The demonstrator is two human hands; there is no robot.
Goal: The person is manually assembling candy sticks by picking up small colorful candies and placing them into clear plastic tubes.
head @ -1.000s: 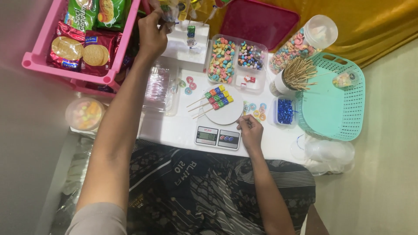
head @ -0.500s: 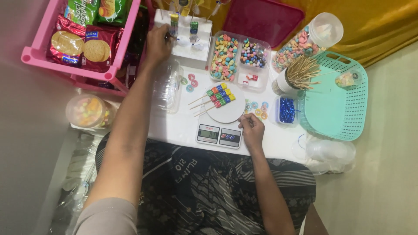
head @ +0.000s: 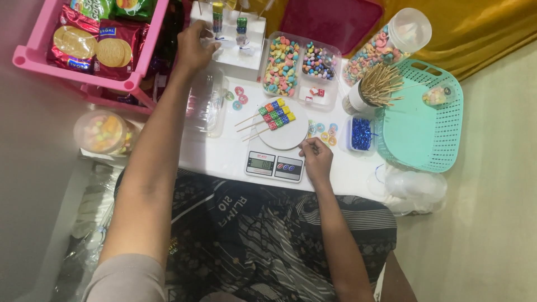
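- The left hand [head: 196, 47] reaches to the white stand [head: 232, 42] at the back of the table, fingers curled at its left edge; what it grips, if anything, I cannot tell.
- The right hand [head: 316, 159] rests loosely closed beside the scale [head: 275, 165], just by the round plate.
- Three candy skewers [head: 274, 114] lie on that plate.
- Judged step: placing finished skewers upright in the stand; the next move calls for a steady vertical push.
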